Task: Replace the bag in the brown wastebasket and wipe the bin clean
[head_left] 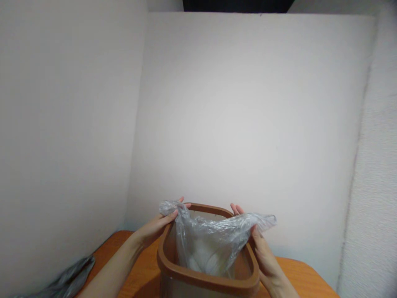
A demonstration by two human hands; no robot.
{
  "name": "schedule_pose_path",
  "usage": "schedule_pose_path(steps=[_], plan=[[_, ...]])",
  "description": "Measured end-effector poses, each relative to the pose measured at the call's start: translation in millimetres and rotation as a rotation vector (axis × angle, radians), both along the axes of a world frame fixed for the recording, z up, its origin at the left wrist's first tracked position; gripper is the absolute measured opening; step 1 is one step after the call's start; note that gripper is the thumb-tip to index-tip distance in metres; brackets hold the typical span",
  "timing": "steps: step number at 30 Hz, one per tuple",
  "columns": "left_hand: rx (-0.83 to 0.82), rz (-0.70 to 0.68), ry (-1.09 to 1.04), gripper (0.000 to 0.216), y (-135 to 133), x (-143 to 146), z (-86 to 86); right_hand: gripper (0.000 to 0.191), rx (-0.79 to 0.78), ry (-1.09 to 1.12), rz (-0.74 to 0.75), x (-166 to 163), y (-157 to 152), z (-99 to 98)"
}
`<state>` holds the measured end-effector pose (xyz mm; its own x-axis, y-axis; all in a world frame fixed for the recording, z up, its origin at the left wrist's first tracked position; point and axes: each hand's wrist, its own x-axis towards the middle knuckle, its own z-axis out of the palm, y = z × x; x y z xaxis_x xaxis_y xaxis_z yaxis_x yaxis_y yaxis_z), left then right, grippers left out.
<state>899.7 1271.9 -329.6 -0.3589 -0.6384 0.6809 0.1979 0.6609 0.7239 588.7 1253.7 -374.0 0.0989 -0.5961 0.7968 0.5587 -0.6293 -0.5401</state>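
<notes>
A bin with a brown rim (204, 280) stands in front of me, its lower part cut off by the bottom of the view. A thin clear plastic bag (214, 231) hangs down into it, bunched and wrinkled along its top edge. At the left side of the rim, my left hand (169, 215) grips one edge of the bag between thumb and fingers. On the opposite side my right hand (257, 244) pinches the other edge, its thumb over the plastic and some fingertips showing behind. Between the two hands the bag is stretched across the opening.
Beneath the bin is an orange-brown wooden table (144, 273). A dark crumpled plastic bag (72, 277) lies at the lower left, by the wall. Pale walls (248, 103) rise close behind the table and on the left.
</notes>
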Motion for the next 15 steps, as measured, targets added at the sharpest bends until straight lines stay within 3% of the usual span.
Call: schedule_pose_path(steps=[7,15], plan=[[0.024,0.006,0.063,0.057,0,-3,4.0,0.042,0.105,-0.071,0.1,-1,15,12.2],[0.063,-0.166,0.184,0.052,0,-5,20.8,0.037,0.144,-0.199,0.14,-10,29,37.9]])
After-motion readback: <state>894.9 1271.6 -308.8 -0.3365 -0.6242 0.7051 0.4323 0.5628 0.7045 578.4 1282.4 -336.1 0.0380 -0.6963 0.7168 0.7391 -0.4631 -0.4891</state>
